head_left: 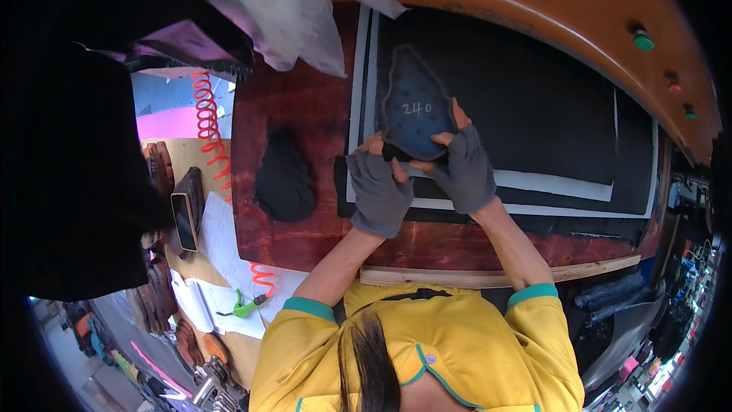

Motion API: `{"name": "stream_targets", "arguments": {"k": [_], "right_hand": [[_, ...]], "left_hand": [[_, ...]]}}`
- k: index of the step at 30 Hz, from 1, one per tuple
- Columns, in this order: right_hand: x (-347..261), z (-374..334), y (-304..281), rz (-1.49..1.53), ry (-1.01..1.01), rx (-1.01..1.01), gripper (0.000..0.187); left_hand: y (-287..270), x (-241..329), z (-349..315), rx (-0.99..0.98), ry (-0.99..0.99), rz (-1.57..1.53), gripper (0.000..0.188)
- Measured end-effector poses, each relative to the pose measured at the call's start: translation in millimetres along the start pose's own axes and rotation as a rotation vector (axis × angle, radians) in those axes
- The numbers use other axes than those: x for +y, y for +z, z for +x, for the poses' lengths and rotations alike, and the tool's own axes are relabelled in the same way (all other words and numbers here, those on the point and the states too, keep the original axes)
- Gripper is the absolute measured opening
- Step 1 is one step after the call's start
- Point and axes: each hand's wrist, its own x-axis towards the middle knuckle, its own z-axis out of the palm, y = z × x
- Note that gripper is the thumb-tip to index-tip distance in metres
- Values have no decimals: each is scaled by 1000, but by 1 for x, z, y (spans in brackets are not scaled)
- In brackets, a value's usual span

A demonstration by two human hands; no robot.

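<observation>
A blue pointed-oval cutting die (415,95) with a dark rim and pale handwritten marks is tilted above a layered black sheet (534,99). My right hand (467,172), in a grey fingerless glove, grips its lower right edge, thumb over the face. At its lower left my left hand (383,192), gloved the same way, has thumb and fingers closed about a small black piece of material (395,153); the die partly covers that piece. White edges show between the sheet's layers. To the left, a stack of black cut pieces (284,178) lies on the dark red board (320,240).
An orange machine beam (549,0) with green and red buttons spans the far side. Clear plastic (297,8) hangs at upper left. A side table at left holds a phone (184,221), papers, brown cut pieces and a green air gun (242,307) on a red coiled hose (206,107).
</observation>
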Motion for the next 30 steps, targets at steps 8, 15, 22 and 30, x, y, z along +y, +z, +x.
{"name": "stream_targets", "arguments": {"k": [8,15,22,30], "right_hand": [[45,45,20,-33,-29,151,67],[65,71,9,-4,55,455,88],[160,90,-151,-364,66,922,108],[165,60,-141,-434,67,629,101]], "left_hand": [[44,-25,44,8,-55,78,39],[66,-30,101,120,-69,-64,33],[57,41,27,-123,226,-35,33],[98,45,16,-416,224,95,20]]}}
